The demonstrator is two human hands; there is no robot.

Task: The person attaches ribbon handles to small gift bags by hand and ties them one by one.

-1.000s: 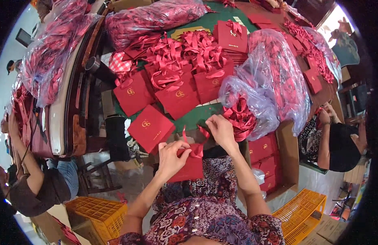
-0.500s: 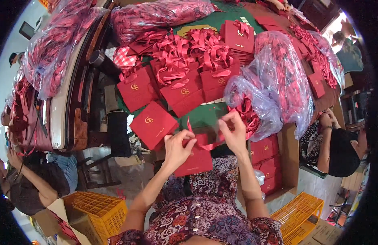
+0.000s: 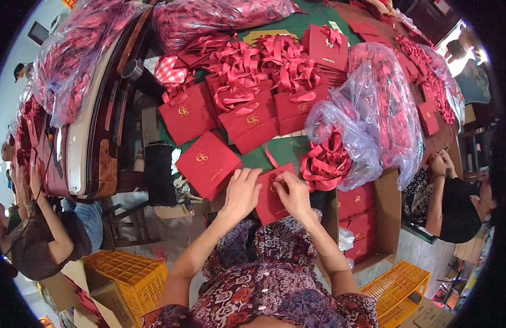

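The red bag [image 3: 270, 205] is located between both hands at the near edge of the bench [image 3: 257, 157], above the person's lap. The left hand [image 3: 241, 192] appears to grip the bag's upper left edge, fingers bent over it. The right hand [image 3: 294, 195] has thumb and fingers drawn together on the bag's face near the top; whether they pinch ribbon or only paper cannot be told. A ribbon strand [image 3: 271, 156] projects beyond the top edge.

The step in hand appears to be fitting the ribbon. The left hand should steady the edge without creasing the paper. The right hand should work close to the fastening point, drawing the ribbon gently, flat and untwisted, since sharp pulling could tear the paper.
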